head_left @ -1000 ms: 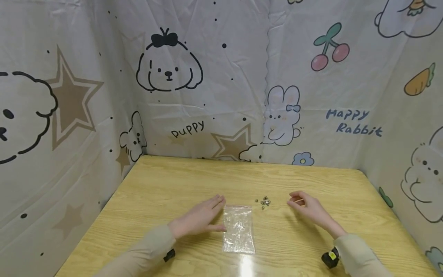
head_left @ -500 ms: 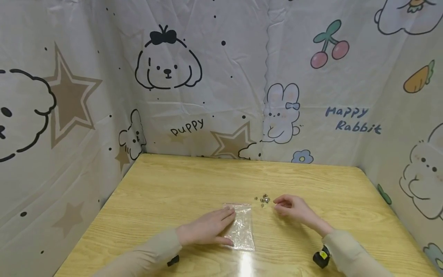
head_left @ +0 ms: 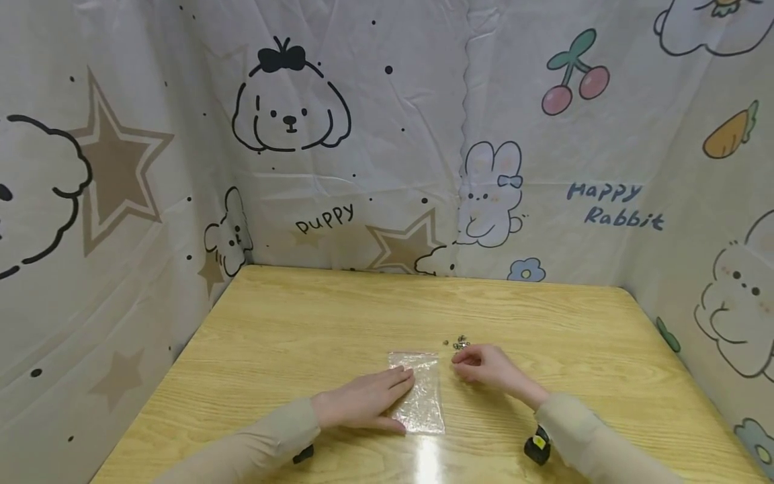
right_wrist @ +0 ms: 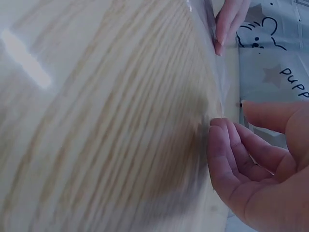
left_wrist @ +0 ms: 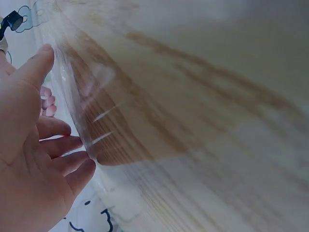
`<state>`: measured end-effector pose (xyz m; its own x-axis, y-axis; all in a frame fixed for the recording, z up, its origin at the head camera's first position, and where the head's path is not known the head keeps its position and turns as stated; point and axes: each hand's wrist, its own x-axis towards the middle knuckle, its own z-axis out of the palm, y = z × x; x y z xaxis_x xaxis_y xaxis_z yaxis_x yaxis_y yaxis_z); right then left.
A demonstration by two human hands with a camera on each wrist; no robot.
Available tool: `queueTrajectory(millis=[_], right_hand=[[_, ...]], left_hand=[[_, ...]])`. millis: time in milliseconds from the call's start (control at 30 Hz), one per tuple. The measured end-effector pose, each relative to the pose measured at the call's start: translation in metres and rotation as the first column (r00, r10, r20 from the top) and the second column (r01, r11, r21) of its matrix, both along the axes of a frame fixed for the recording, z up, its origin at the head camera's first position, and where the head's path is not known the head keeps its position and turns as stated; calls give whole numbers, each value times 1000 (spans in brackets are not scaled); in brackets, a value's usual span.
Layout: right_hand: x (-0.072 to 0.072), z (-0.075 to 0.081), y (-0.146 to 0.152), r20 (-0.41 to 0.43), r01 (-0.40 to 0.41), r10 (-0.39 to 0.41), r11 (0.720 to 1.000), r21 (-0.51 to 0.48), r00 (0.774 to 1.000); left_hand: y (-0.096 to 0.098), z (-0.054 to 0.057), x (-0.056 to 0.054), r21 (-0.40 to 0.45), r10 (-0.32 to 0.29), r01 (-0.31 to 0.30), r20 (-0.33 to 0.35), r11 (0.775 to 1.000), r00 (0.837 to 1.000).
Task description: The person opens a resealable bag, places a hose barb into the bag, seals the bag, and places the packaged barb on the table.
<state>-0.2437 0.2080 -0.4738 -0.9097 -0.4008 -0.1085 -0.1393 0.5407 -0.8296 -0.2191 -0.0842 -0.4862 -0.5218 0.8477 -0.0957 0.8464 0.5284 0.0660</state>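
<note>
A clear flat plastic zip bag (head_left: 426, 396) lies on the wooden table. Over its left side rests my left hand (head_left: 365, 400), fingers straight and thumb spread apart. The left wrist view shows those fingertips right at the edge of the bag (left_wrist: 70, 92). To the bag's right is my right hand (head_left: 492, 370), loosely bent and close over the table. Just beyond its fingertips sits a little cluster of tiny shiny metal pieces (head_left: 461, 343), partly covered by the hand. In the right wrist view a gap shows between thumb and fingers (right_wrist: 224, 150), with nothing held there.
The yellow wood-grain table (head_left: 314, 316) reaches back to cloth curtains (head_left: 387, 168) printed with cartoon animals, which enclose it at the back and both sides. Black wrist-worn devices hang under both sleeves, the right one (head_left: 537, 445) close above the tabletop.
My left hand has moved right and slightly toward me, onto the bag. The right hand has travelled left, from well right of the metal pieces to just beside them.
</note>
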Motion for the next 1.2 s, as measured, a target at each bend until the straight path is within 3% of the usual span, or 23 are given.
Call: queueTrajectory(millis=[300,667,1033,1200], right_hand=[[-5,-7,-16,-51,21,-17,996,81,999],[-11,-7,-27,-77,45,-38,995,90,996],[-13,-6,-33,-61,92,-86,992,92,994],[-14,-6,-33,-48,82,-78,993,87,996]], left_hand=[[-2,-5,-3,11,-46,47,-61,999,997],[-4,-6,-4,13,-109,112,-130,994,986],[-5,-4,-7,23,-116,118,-55,993,992],[-5,-6,-8,26,-121,122,-55,992,991]])
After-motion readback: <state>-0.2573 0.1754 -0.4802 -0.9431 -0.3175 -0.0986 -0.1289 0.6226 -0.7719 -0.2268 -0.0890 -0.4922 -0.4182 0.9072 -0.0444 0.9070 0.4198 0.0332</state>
